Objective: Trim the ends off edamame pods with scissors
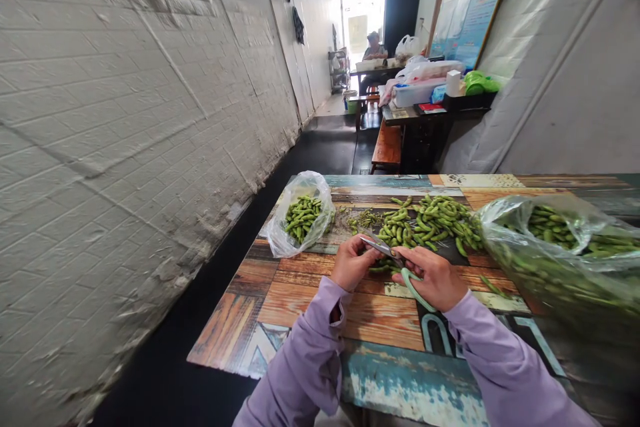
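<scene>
**Near table edge: scissors at a pod**

At table centre, both hands meet just short of the loose pods. Right hand (436,275) is closed through the pale green handles of the scissors (395,260), blades pointing toward 10 o'clock. Left hand (353,261) has its fingers pinched narrow around a single pod (379,269), held right at the blade tips; whether the blades touch it, cannot tell. Both sleeves lilac.

Pile of green pods (431,223) lies on the painted plank table (310,300) at 12 o'clock from the hands, just beyond them. Small clear bag of pods (301,217) sits at 10 o'clock, mouth open. Larger clear bag (555,253), also holding pods, at 3 o'clock, near the right hand. A scatter of trimmings (364,219) rests between small bag and pile.

Far down the room at 12 o'clock, a seated person (375,47) at another table.
</scene>
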Available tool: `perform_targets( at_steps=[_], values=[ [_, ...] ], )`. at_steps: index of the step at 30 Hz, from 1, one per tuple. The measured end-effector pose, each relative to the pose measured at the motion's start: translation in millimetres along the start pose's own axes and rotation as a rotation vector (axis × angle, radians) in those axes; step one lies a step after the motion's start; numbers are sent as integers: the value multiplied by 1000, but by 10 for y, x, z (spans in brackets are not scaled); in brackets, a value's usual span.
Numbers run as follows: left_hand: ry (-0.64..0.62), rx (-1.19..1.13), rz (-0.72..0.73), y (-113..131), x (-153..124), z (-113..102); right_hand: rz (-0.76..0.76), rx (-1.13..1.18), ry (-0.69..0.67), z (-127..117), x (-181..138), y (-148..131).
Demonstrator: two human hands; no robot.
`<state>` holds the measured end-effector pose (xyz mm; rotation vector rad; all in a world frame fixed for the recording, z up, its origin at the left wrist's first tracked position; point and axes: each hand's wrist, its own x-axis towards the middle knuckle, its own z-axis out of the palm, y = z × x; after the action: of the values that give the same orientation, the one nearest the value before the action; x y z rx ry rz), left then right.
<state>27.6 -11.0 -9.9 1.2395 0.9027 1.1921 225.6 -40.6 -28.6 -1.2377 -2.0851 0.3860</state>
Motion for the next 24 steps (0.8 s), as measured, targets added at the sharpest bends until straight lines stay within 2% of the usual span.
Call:
perform_targets(
  at_steps=[6,10,12,15,20,24],
  values=[
    [18,112,55,53,12,-5,-5,-12,7,8,4,1],
    [202,369,224,111,4,-20,11,-27,105,22,20,30],
    [252,384,245,117,3,-23,35,-47,159,19,28,44],
    [255,198,144,96,17,-24,64,-64,199,9,32,44],
    [235,-297,-113,69,52,-45,74,-31,193,6,31,-4],
    [255,-494,-148,86,57,-56,50,-8,137,23,27,-22]
  ],
)
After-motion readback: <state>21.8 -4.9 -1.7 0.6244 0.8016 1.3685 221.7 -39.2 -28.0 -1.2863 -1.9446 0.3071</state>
